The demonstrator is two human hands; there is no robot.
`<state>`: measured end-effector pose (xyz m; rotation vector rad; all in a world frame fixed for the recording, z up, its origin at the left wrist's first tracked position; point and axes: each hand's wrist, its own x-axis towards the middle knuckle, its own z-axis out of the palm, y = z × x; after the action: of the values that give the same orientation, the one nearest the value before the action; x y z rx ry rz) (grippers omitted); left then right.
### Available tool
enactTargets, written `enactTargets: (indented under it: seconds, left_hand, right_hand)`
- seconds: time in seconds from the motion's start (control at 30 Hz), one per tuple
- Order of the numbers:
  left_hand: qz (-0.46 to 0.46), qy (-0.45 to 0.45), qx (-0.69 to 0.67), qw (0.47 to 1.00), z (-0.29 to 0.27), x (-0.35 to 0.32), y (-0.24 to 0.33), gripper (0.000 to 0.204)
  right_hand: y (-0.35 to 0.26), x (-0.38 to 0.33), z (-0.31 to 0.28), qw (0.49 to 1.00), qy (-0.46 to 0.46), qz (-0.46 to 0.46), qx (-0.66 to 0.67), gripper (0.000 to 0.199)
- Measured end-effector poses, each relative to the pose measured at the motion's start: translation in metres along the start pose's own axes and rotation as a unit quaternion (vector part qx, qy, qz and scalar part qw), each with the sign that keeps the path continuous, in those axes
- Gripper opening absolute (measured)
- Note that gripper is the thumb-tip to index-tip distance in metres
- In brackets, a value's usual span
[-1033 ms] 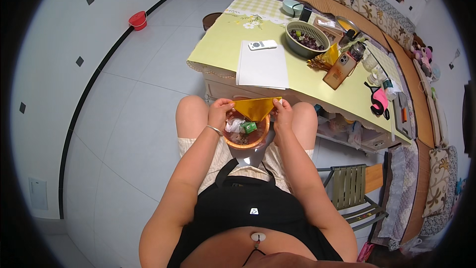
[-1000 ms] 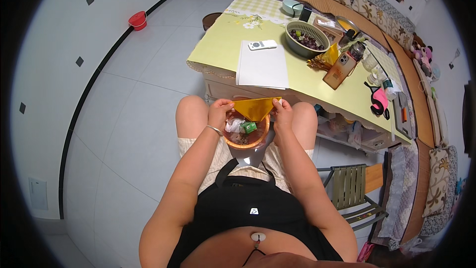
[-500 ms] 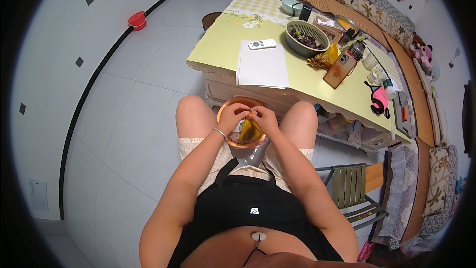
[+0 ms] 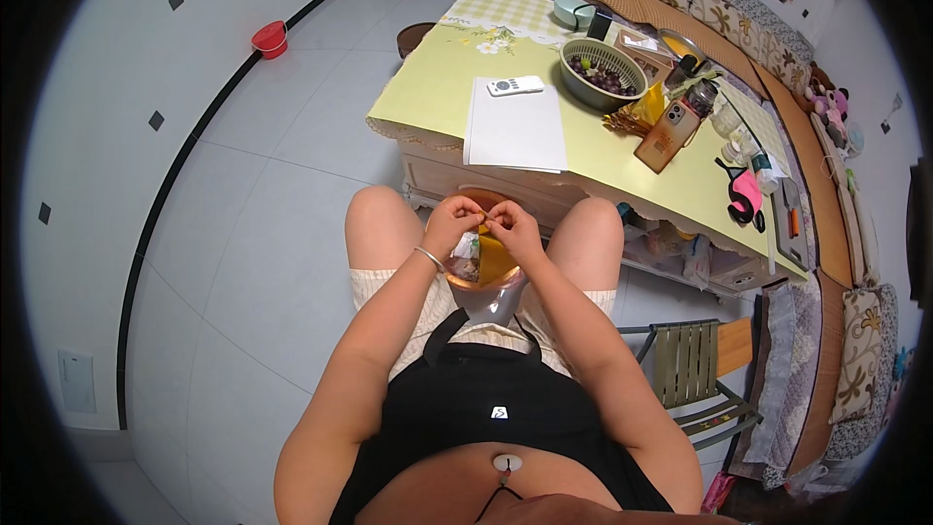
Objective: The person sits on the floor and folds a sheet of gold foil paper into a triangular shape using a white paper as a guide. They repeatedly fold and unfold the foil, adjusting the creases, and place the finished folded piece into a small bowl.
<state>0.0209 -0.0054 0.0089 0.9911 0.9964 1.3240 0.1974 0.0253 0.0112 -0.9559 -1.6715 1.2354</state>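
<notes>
Pinching gold foil sheet (image 4: 498,261) in left hand (image 4: 452,226) and right hand (image 4: 515,231), over wastebasket (image 4: 491,304) by bench's (image 4: 423,102) near edge.

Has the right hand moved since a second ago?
Yes, leftward against the white paper on the table: the right hand was below its right corner, now below its middle, close to the left hand.
</notes>
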Motion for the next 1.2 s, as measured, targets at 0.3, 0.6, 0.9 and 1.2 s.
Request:
enactTargets:
  seconds: [0.3, 0.6, 0.9, 1.2]
  left_hand:
    - [-0.007, 0.006, 0.006, 1.000, -0.006, 0.002, -0.006, 0.007]
    - [-0.055, 0.027, -0.038, 0.997, -0.007, 0.000, -0.001, 0.005]
    - [-0.080, 0.027, -0.085, 0.993, -0.008, -0.002, 0.004, 0.005]
    - [-0.086, 0.034, -0.089, 0.992, -0.006, -0.003, 0.008, 0.004]
  right_hand:
    - [0.000, -0.001, 0.003, 0.997, 0.027, -0.054, -0.054, 0.012]
    - [-0.002, -0.003, 0.000, 0.990, 0.022, -0.097, -0.104, 0.015]
    - [-0.020, -0.007, -0.002, 0.982, -0.008, -0.132, -0.137, 0.013]
    - [-0.022, -0.008, -0.002, 0.979, -0.017, -0.138, -0.152, 0.011]
